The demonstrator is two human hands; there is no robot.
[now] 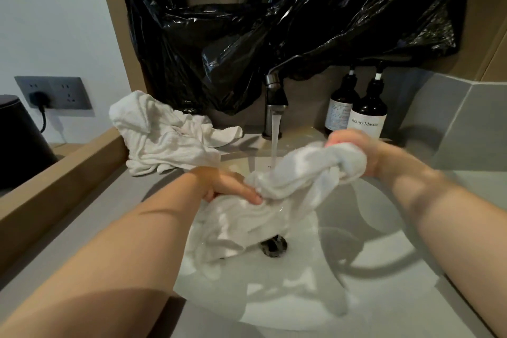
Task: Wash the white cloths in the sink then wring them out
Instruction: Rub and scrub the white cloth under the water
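Gripping a twisted white cloth point(301, 173) over the sink point(378, 230): left hand point(227, 186) clamped low, right hand point(354, 145) clamped higher beside the tap point(275, 99).

"Room Master" printed on white label point(366, 125) of dark pump bottle point(371, 103), right of faucet point(275, 99). Fine print on second bottle point(341, 107), nearer faucet, too blurred to read.

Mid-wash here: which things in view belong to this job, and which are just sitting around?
Job:
wet cloth, gripped by left hand and right hand
cloth pile on the counter
sink
running tap

Lying about:
pump bottles behind the sink
black plastic sheet
wall socket with a plug
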